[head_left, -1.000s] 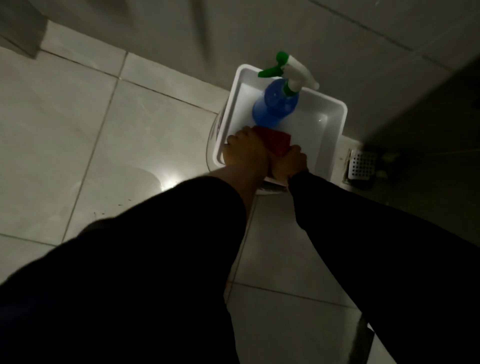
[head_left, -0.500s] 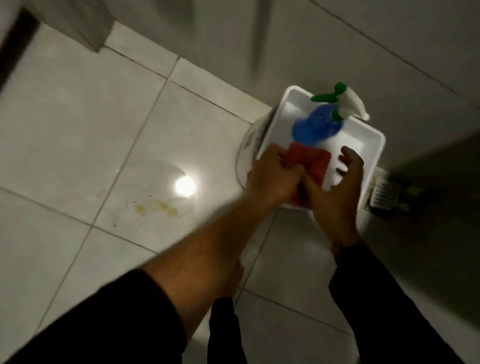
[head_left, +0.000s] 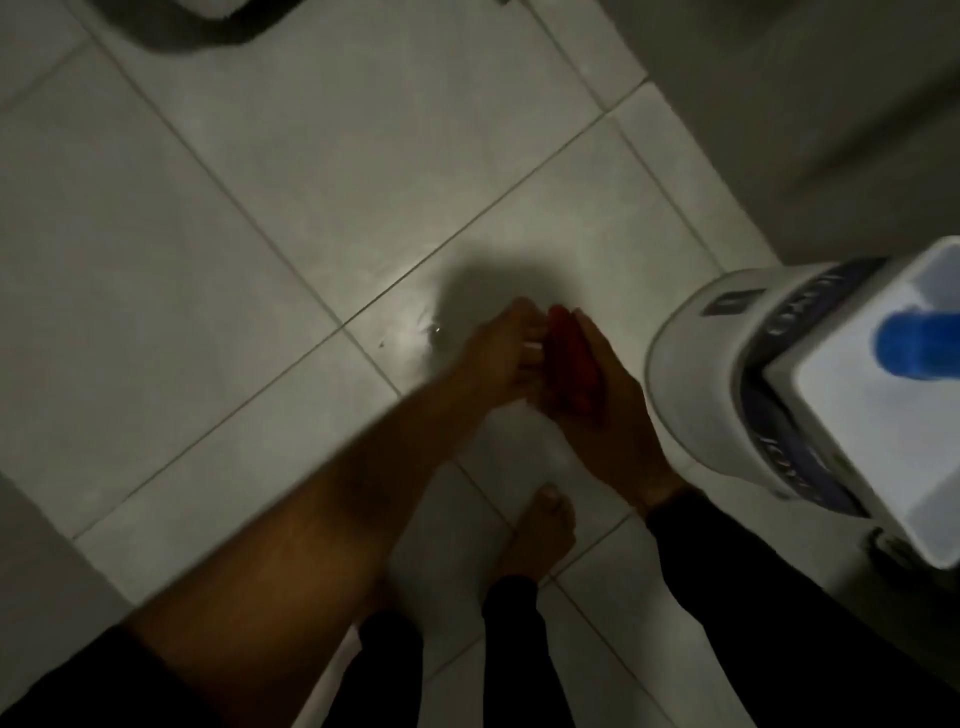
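Observation:
A red sponge-like pad (head_left: 571, 364) is held between both my hands above the tiled floor. My left hand (head_left: 498, 353) presses against its left side with fingers curled toward it. My right hand (head_left: 613, 400) cups it from the right and below. At the right edge stands a white tub (head_left: 841, 415) on top of a round white bucket (head_left: 696, 364). The blue spray bottle (head_left: 919, 343) lies in the tub, partly cut off by the frame.
Pale floor tiles (head_left: 311, 208) with a wet glinting spot (head_left: 431, 327) lie just left of my hands. My bare foot (head_left: 540, 530) stands below them. A wall (head_left: 805, 104) rises at the upper right, a dark curved object (head_left: 208, 26) at the top.
Both hands have lifted the red pad out of the white tub and brought it left, over the floor. The view has swung left, pushing the tub and bottle to the right edge.

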